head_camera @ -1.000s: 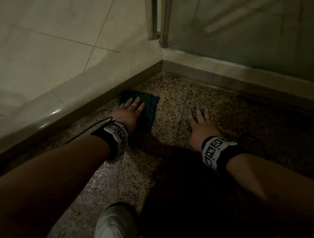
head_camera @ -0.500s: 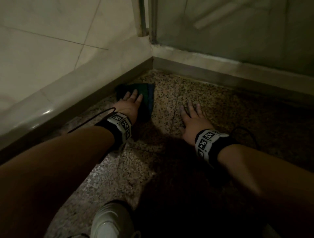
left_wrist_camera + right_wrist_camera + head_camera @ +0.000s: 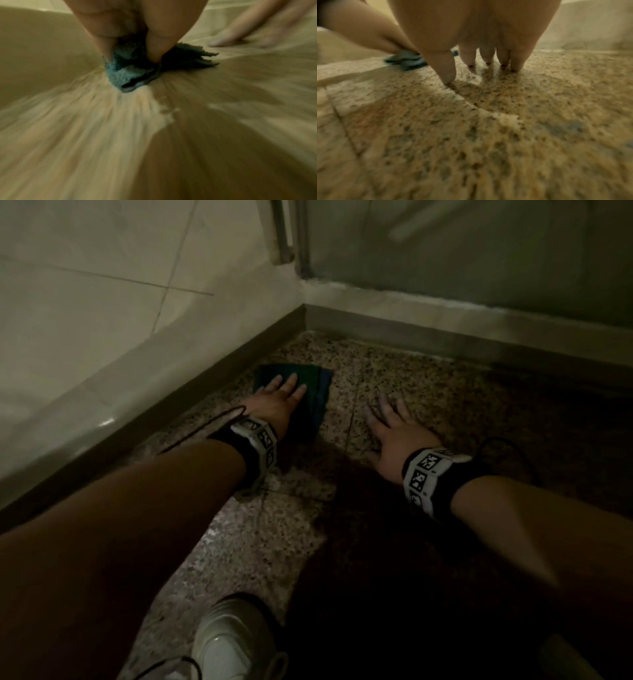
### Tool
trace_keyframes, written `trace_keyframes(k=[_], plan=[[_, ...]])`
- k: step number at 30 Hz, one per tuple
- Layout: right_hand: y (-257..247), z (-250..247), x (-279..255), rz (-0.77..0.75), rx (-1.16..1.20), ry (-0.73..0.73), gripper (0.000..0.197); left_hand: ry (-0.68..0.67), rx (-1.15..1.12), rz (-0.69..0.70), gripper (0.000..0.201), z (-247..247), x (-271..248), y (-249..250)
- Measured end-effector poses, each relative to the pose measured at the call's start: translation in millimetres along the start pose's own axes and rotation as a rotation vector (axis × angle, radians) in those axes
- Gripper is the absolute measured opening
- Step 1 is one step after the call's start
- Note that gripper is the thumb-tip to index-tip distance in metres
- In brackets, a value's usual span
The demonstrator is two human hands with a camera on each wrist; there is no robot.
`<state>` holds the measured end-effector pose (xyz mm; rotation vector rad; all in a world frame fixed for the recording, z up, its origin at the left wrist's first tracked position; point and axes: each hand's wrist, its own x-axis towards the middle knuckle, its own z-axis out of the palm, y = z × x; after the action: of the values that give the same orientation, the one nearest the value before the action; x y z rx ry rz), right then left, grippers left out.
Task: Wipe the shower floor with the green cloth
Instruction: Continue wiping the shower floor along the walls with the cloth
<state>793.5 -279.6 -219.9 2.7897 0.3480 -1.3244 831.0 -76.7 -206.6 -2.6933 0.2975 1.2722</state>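
- Nearest the camera, a white shoe stands on the speckled shower floor
- Further out, the right hand lies flat on the bare floor, fingers spread and holding nothing, probably bracing the body
- Toward the corner, beside the wall curb, the left hand presses the green cloth down with straight fingers, likely to keep it flat mid-wipe

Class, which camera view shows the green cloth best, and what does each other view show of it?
The head view: the green cloth lies flat on the shower floor under the left hand, its outline clear. The left wrist view shows only a bunched, blurred edge beneath the fingers. The right wrist view catches a small piece behind the right hand.
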Motion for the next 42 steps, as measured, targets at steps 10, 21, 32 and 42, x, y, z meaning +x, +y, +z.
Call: trace_keyframes(k=[10,21,32,42], plan=[[4.4,-1.1,6.4,-0.025,0.058,-0.018,0.076,0.003,-0.119,-0.056,0.086,-39.2,32.8,19.0],[26.0,2.7,-3.9,0.024,-0.049,0.119,0.077,-0.094,0.0,0.069,0.084,34.7,-24.3,23.3],[38.1,-1.9,-3.3,0.064,-0.001,-0.041,0.079,0.04,0.102,0.055,0.075,-21.9,20.2,38.3],[43.7,-0.9,-2.2,0.032,0.027,-0.021,0.077,0.037,0.137,0.016,0.07,-50.5,25.1,59.1]])
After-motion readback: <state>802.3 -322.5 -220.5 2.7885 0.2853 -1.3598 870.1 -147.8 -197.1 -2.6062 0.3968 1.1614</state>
